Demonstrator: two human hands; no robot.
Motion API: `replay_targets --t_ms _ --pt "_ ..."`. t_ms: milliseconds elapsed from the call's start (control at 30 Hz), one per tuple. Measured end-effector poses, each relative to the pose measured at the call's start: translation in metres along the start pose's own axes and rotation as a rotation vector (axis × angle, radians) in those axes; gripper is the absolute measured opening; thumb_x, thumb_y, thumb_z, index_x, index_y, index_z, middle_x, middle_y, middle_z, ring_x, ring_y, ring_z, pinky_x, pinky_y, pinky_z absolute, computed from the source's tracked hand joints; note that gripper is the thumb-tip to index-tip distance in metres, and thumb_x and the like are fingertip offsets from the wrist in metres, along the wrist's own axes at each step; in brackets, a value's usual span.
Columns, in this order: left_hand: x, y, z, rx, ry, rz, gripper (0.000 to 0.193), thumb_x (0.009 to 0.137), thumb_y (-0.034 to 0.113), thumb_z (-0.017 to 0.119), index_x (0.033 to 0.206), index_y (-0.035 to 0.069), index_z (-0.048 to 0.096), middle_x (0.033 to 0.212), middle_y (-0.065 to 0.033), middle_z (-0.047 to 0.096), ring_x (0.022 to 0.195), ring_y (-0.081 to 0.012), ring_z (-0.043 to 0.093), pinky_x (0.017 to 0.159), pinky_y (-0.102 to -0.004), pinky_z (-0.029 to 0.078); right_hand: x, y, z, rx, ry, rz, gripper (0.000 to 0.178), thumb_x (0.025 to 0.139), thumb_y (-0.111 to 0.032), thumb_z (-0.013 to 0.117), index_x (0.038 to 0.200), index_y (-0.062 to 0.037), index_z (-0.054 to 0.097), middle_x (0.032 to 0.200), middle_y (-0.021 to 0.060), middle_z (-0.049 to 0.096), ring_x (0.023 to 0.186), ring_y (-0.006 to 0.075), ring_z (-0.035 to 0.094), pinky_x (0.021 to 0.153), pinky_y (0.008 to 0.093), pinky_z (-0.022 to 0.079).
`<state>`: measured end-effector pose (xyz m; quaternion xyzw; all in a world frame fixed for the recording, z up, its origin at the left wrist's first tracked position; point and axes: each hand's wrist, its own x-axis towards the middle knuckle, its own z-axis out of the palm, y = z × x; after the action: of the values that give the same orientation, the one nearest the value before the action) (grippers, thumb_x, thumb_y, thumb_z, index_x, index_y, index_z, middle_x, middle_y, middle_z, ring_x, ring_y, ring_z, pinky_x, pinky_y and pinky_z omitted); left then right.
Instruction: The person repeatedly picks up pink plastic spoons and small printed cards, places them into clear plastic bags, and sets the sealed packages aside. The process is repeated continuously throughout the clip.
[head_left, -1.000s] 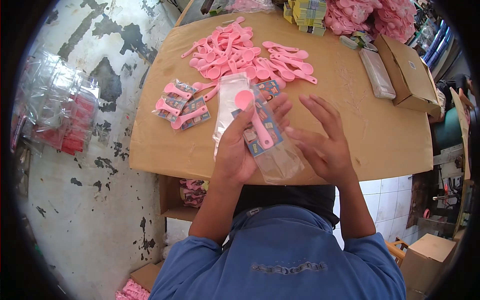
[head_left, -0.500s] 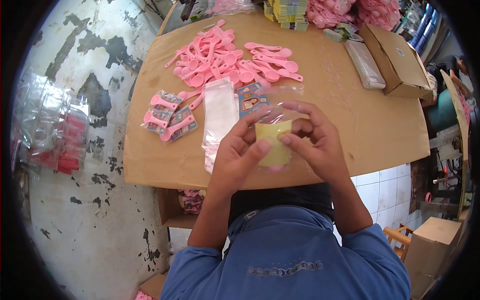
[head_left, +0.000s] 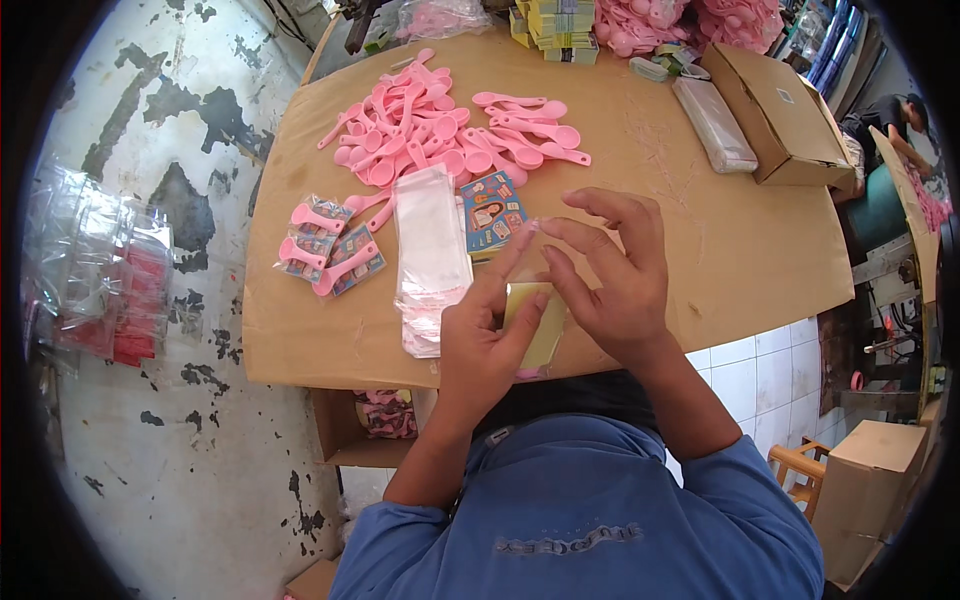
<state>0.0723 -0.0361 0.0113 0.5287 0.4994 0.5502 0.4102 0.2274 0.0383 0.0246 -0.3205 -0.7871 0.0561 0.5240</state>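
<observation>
My left hand (head_left: 480,340) grips a clear plastic bag with a pale yellow card (head_left: 546,340) inside, thumb on the card's face. A bit of pink shows at the card's lower edge; what it belongs to is mostly hidden. My right hand (head_left: 625,275) has its fingers curved and apart, the index fingertip by clear film at my left index fingertip. Beyond them lies a blue printed card (head_left: 492,212). Beside it is a stack of clear plastic bags (head_left: 432,235). Pink measuring spoons (head_left: 400,120) form a heap farther back.
At the left lie several packed spoons (head_left: 325,250) with cards. A cardboard box (head_left: 778,115) and a clear-wrapped stack (head_left: 715,125) stand at the back right, near bundled yellow cards (head_left: 558,25) and pink bags (head_left: 640,20). Clear bags (head_left: 105,260) hang left. Another person (head_left: 890,130) is at far right.
The bagged yellow card has moved lower and tilted, held by my left hand alone. My right hand has let go of its edge and lifted its fingers toward the film at the top.
</observation>
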Motion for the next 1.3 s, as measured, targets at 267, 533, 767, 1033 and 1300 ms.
replay_targets --t_ms 267,533,767,1033,1300 --pt "-0.003 0.025 -0.004 0.399 -0.12 -0.151 0.06 0.098 -0.002 0.061 0.154 -0.002 0.042 0.112 -0.0107 0.075 0.097 -0.0082 0.067 0.078 -0.0186 0.05 0.004 0.004 0.003 -0.108 0.053 -0.083 0.026 0.074 -0.005 0.08 0.099 -0.0061 0.073 0.112 0.0064 0.068 0.099 0.0284 0.061 0.084 0.0414 0.048" --pt "-0.005 0.008 0.004 -0.2 -0.025 -0.093 0.054 0.101 0.013 0.064 0.151 0.003 0.045 0.115 -0.0165 0.076 0.078 -0.0043 0.065 0.063 -0.0202 0.05 0.014 0.035 -0.014 0.628 0.335 0.533 0.013 0.09 0.006 0.061 0.1 -0.0034 0.062 0.108 0.0127 0.069 0.098 0.0239 0.068 0.081 0.0324 0.054" --pt "0.002 -0.003 -0.006 -0.407 0.02 -0.189 0.03 0.101 0.009 0.064 0.128 -0.001 0.058 0.123 -0.0194 0.07 0.101 -0.0189 0.072 0.081 -0.0318 0.063 -0.015 0.045 -0.035 1.217 0.187 0.515 0.013 0.096 0.003 0.057 0.106 -0.0033 0.062 0.097 0.0061 0.064 0.078 0.0066 0.058 0.066 0.0217 0.045" --pt "0.004 -0.007 -0.014 -0.377 0.033 -0.044 0.027 0.1 0.005 0.065 0.125 -0.004 0.061 0.128 -0.0179 0.065 0.112 -0.0165 0.066 0.088 -0.0292 0.059 -0.02 0.01 -0.006 0.881 -0.366 0.701 0.017 0.099 -0.013 0.068 0.111 -0.001 0.068 0.091 -0.0011 0.066 0.08 0.0028 0.058 0.069 0.02 0.045" --pt "-0.001 -0.007 -0.019 -0.346 0.094 -0.018 0.018 0.1 0.001 0.065 0.116 -0.004 0.067 0.109 -0.0139 0.075 0.101 -0.0149 0.071 0.089 -0.0272 0.057 -0.017 0.008 -0.009 0.949 -0.242 0.629 0.011 0.099 -0.007 0.067 0.107 0.0 0.071 0.099 0.0033 0.068 0.091 0.0072 0.063 0.078 0.023 0.049"
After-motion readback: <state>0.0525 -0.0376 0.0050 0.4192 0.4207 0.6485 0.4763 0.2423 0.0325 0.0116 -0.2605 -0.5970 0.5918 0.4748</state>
